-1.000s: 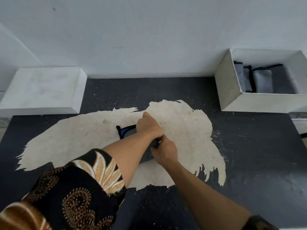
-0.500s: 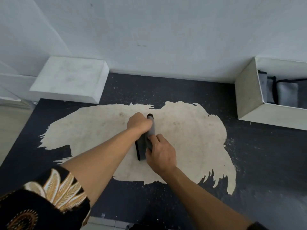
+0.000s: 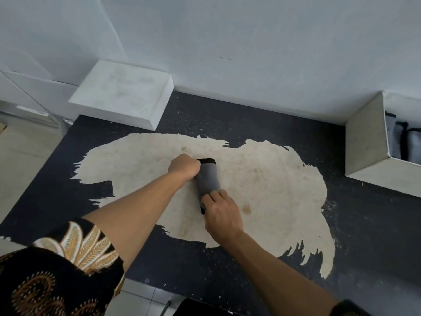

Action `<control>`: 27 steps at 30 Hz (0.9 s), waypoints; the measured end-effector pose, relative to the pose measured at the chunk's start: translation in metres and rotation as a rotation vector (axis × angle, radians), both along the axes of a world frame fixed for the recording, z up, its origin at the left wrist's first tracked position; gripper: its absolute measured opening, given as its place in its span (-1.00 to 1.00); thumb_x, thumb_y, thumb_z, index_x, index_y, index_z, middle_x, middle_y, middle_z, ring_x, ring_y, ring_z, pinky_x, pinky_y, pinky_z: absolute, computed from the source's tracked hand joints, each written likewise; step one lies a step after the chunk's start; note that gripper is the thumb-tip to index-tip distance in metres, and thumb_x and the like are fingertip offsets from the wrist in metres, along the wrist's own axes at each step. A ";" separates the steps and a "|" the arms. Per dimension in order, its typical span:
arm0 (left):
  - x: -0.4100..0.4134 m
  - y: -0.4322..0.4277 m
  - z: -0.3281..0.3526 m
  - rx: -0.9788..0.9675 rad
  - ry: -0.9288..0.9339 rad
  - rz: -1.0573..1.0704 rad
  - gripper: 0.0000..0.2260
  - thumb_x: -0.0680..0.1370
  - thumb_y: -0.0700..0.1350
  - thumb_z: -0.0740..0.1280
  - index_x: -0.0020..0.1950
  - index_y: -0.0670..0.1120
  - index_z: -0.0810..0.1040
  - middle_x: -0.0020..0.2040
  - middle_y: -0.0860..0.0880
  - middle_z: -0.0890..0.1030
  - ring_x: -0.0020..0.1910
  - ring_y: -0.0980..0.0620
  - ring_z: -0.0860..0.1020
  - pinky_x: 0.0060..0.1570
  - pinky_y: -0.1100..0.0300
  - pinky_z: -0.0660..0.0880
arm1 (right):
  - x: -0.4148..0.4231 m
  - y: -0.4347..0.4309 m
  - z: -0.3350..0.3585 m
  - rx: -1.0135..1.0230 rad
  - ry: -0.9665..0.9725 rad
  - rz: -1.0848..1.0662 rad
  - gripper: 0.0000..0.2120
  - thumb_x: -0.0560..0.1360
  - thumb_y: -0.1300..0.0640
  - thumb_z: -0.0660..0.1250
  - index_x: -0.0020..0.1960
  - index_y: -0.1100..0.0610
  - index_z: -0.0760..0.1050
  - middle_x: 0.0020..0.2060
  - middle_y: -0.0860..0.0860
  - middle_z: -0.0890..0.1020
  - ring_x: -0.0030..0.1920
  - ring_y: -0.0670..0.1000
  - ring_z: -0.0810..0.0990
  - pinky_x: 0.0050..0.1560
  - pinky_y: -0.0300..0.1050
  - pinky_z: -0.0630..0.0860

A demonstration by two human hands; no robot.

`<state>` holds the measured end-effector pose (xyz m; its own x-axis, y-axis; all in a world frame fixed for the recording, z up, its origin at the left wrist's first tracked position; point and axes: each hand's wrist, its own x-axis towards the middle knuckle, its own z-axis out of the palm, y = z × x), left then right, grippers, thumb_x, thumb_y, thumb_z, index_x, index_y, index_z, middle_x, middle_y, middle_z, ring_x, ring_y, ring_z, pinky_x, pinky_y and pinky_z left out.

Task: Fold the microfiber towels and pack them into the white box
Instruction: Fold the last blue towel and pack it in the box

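A grey microfiber towel (image 3: 208,179) with black trim lies folded into a narrow strip on the worn middle of the dark table (image 3: 364,236). My left hand (image 3: 184,167) is clenched against the strip's far left side. My right hand (image 3: 222,212) pinches the strip's near end. The open white box (image 3: 362,142) sits at the far right edge, cut off by the frame, with several folded grey towels (image 3: 395,140) standing upright inside.
A white box lid (image 3: 123,92) lies at the table's far left corner against the white wall (image 3: 227,42). The table's near edge and pale floor tiles (image 3: 22,147) show at the left and bottom. A dark object (image 3: 200,307) sits below the near edge.
The towel went from a wider fold under both hands to a narrow strip. The view swung left, so the white box slid to the right edge.
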<state>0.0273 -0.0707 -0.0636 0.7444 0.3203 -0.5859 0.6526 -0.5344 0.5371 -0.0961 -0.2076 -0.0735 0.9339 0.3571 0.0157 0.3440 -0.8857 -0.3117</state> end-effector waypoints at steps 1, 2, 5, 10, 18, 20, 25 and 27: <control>0.000 0.002 -0.002 -0.003 0.000 0.007 -0.77 0.39 -0.13 0.19 -0.08 -0.19 0.56 -0.09 -0.18 0.64 -0.10 -0.18 0.64 0.00 -0.02 0.64 | -0.001 -0.001 0.000 -0.013 0.008 0.007 -0.78 0.27 0.27 0.49 -0.10 0.12 0.61 -0.21 0.04 0.59 -0.20 0.08 0.51 -0.27 -0.07 0.55; 0.000 0.003 -0.004 -0.003 0.002 0.000 -0.76 0.39 -0.12 0.19 -0.08 -0.19 0.56 -0.09 -0.18 0.64 -0.10 -0.18 0.64 -0.01 -0.02 0.64 | -0.002 -0.001 -0.001 -0.025 0.015 0.015 -0.78 0.28 0.25 0.50 -0.08 0.12 0.62 -0.19 0.04 0.59 -0.18 0.08 0.52 -0.25 -0.07 0.55; 0.000 0.005 -0.005 0.032 0.015 -0.044 -0.74 0.41 -0.11 0.21 -0.05 -0.20 0.59 -0.09 -0.18 0.66 -0.11 -0.17 0.65 -0.06 0.04 0.64 | -0.003 -0.004 -0.001 -0.047 0.028 0.036 -0.79 0.34 0.19 0.47 -0.03 0.10 0.63 -0.14 0.04 0.58 -0.14 0.07 0.51 -0.18 -0.07 0.56; -0.006 0.007 -0.006 0.102 0.033 -0.151 -0.78 0.42 -0.15 0.24 -0.06 -0.23 0.61 -0.08 -0.21 0.68 -0.07 -0.19 0.64 -0.29 0.16 0.44 | -0.005 -0.008 0.003 -0.051 0.015 0.064 -0.72 0.47 -0.09 0.24 -0.04 0.06 0.60 -0.11 0.01 0.55 -0.09 0.05 0.48 -0.12 -0.04 0.52; -0.072 -0.020 -0.005 0.322 -0.786 -0.492 -0.77 0.60 -0.14 0.19 0.17 -0.14 0.56 0.17 -0.09 0.56 0.11 -0.10 0.53 0.04 -0.01 0.49 | -0.001 -0.004 -0.004 -0.054 -0.008 0.055 -0.92 0.42 0.09 0.37 -0.15 0.05 0.64 -0.17 -0.01 0.56 -0.12 0.06 0.49 -0.17 -0.05 0.43; -0.075 -0.014 -0.022 0.294 -0.685 -0.675 -0.59 0.63 -0.03 0.04 0.28 -0.10 0.59 0.36 -0.06 0.53 0.33 -0.10 0.47 0.28 -0.02 0.38 | -0.003 -0.006 -0.007 -0.043 -0.022 0.086 -0.91 0.42 0.10 0.37 -0.14 0.04 0.65 -0.15 -0.03 0.56 -0.10 0.05 0.48 -0.17 -0.06 0.42; -0.073 0.013 -0.033 0.598 -0.508 -1.074 -0.50 0.65 0.07 -0.09 0.53 -0.04 0.31 0.56 -0.05 0.26 0.55 -0.10 0.21 0.48 -0.11 0.18 | -0.006 -0.018 -0.010 -0.003 -0.050 0.146 -0.74 0.57 -0.01 0.17 0.03 0.00 0.62 -0.06 -0.08 0.57 -0.01 0.02 0.47 -0.09 -0.04 0.42; -0.075 0.015 -0.032 0.618 -0.424 -1.051 -0.46 0.65 0.12 -0.12 0.58 -0.06 0.18 0.60 -0.08 0.12 0.58 -0.12 0.09 0.51 -0.12 0.12 | -0.005 -0.018 -0.010 0.000 -0.076 0.128 -0.76 0.56 -0.03 0.19 -0.06 0.01 0.62 -0.13 -0.06 0.57 -0.06 0.03 0.47 -0.11 -0.04 0.40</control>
<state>-0.0477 -0.0555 -0.0957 0.8935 -0.3976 -0.2088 -0.3898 -0.9175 0.0790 -0.1012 -0.2255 -0.0835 0.8768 0.4733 0.0844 0.4768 -0.8331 -0.2804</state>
